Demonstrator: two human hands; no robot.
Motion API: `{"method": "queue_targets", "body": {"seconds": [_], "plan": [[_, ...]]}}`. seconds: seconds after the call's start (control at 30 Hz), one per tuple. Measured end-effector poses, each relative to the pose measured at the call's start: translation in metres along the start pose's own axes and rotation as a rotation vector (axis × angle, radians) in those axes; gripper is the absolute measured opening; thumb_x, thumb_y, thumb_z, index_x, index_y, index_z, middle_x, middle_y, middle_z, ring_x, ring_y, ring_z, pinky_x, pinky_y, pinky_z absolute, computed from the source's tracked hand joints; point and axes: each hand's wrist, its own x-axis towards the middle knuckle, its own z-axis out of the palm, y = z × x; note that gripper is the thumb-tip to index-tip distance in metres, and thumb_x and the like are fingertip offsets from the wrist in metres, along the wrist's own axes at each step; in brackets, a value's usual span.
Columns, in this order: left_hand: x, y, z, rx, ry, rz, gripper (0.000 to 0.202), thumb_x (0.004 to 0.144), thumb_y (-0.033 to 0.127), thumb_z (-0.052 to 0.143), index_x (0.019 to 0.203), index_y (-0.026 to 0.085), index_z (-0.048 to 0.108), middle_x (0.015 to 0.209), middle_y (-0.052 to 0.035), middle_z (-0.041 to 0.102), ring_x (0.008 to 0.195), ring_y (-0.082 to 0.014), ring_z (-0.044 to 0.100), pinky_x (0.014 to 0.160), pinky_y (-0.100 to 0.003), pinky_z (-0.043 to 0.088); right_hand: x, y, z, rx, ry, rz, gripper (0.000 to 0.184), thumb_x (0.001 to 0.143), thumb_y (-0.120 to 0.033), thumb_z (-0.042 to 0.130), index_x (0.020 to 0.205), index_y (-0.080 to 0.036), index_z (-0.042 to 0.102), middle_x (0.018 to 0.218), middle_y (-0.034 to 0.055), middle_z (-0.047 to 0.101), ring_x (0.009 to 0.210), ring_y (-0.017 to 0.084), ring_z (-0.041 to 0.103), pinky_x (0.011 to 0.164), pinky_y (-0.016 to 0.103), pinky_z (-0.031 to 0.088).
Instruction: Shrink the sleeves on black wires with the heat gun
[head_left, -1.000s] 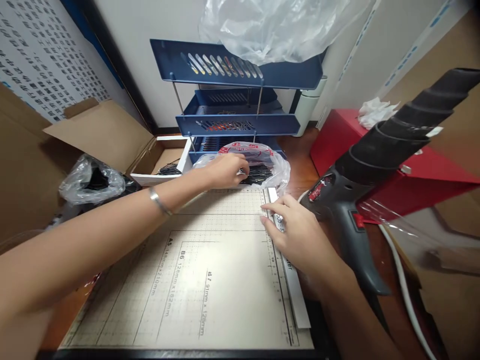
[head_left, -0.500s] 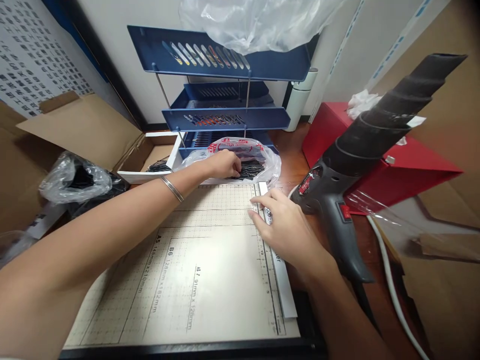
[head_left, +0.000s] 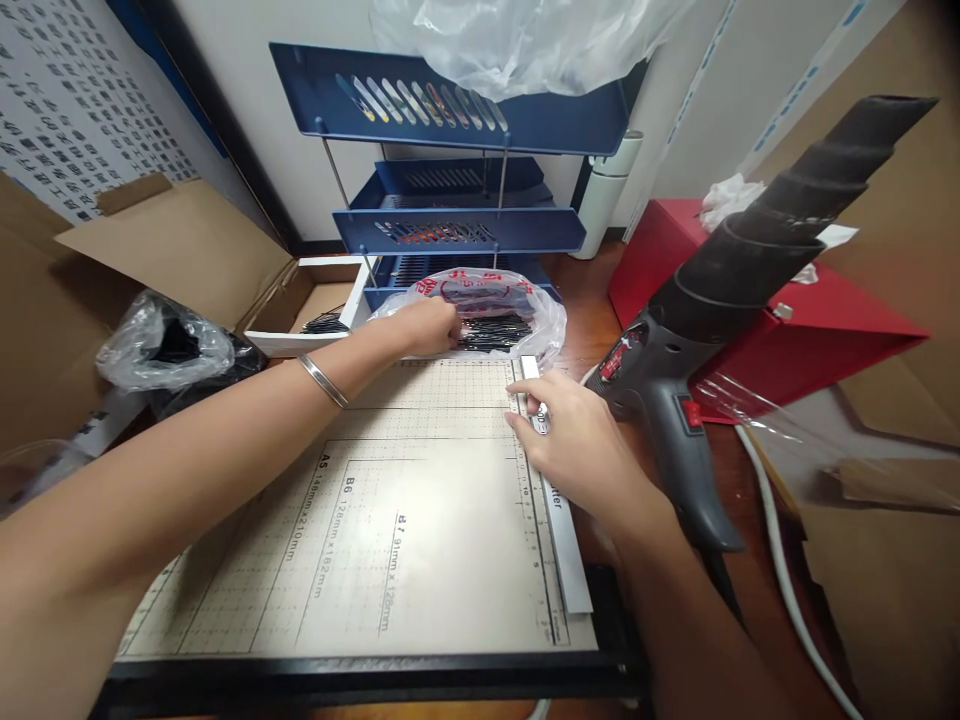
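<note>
Curling by rods (head_left: 499, 334) at twelve o'clock, the left hand (head_left: 429, 324) hides from me whether it grips any; the right hand (head_left: 566, 425), half-open, looks empty at the board's (head_left: 450, 530) two o'clock.

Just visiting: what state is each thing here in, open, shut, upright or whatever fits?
Left hand, fingers curled at the black strips in the printed bag; grip hidden.
Right hand, open, over the edge of the gridded board.
Printed bag, open.
Cardboard box, lid open.
Gridded board, flat, printed side up.
Blower, nozzle tilted up; on or off unclear.
Bottle, upright, capped.
Blue rack, upright.
Red box, open or shut unclear.
</note>
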Motion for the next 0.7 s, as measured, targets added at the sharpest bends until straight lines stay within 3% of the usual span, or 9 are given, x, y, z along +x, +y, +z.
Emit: {"method": "queue_targets", "body": {"seconds": [0.1,0.33,0.53,0.7], "plan": [[0.008,0.005,0.003,0.049,-0.123,0.085,0.01,0.078,0.018,0.071,0.074,0.019,0.08,0.074,-0.0046,0.078,0.072,-0.0181,0.064,0.074,-0.03,0.043,0.002,0.0,0.003,0.052,0.004,0.005,0.027,0.093,-0.015,0.067,0.116,-0.018,0.081,0.094,0.0065,0.075,0.084,0.023,0.069,0.08,0.038,0.049],[0.028,0.022,0.007,0.053,-0.124,0.154,0.036,0.087,0.029,0.073,0.12,0.017,0.082,0.121,-0.0095,0.083,0.105,-0.0256,0.075,0.089,-0.031,0.051,0.003,-0.001,0.003,0.055,0.015,0.01,0.026,0.092,-0.018,0.068,0.114,-0.019,0.082,0.087,0.005,0.075,0.079,0.021,0.068,0.077,0.036,0.047],[0.041,0.028,0.019,0.049,-0.194,0.165,0.029,0.085,0.024,0.076,0.111,0.021,0.088,0.113,-0.0063,0.086,0.104,-0.025,0.076,0.091,-0.029,0.052,0.004,-0.002,0.001,0.025,-0.026,0.043,0.028,0.093,-0.017,0.068,0.117,-0.018,0.082,0.086,0.0056,0.075,0.078,0.022,0.068,0.077,0.036,0.046],[0.04,0.024,0.017,0.001,-0.186,0.147,0.025,0.09,0.03,0.074,0.107,0.022,0.091,0.106,-0.0058,0.088,0.098,-0.0243,0.077,0.09,-0.03,0.052,0.004,-0.001,0.002,0.037,-0.035,0.049,0.028,0.093,-0.017,0.068,0.117,-0.018,0.082,0.085,0.005,0.074,0.078,0.022,0.066,0.076,0.035,0.045]]}}
